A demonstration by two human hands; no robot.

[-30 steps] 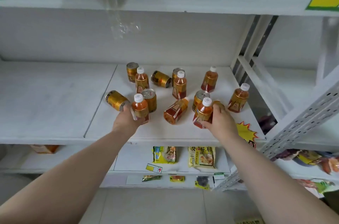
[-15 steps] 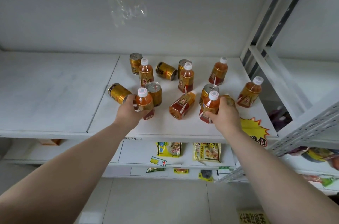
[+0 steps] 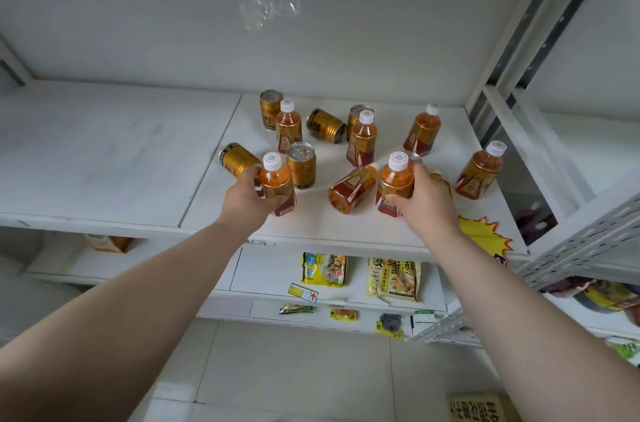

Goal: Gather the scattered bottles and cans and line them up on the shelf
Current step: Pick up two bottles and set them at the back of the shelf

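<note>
Two arms (image 3: 138, 300) outstretched over shelf (image 3: 104, 162) | left hand (image 3: 247, 200) grips left bottle (image 3: 275, 178) | right hand (image 3: 427, 202) grips right bottle (image 3: 396, 180)

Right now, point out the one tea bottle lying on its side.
The tea bottle between the left hand and right hand: it lies flat on the shelf, while the other six stand cap-up.

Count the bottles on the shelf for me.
7: left hand holds one bottle; right hand another; one lies between; four stand behind. No others seem hidden.
</note>
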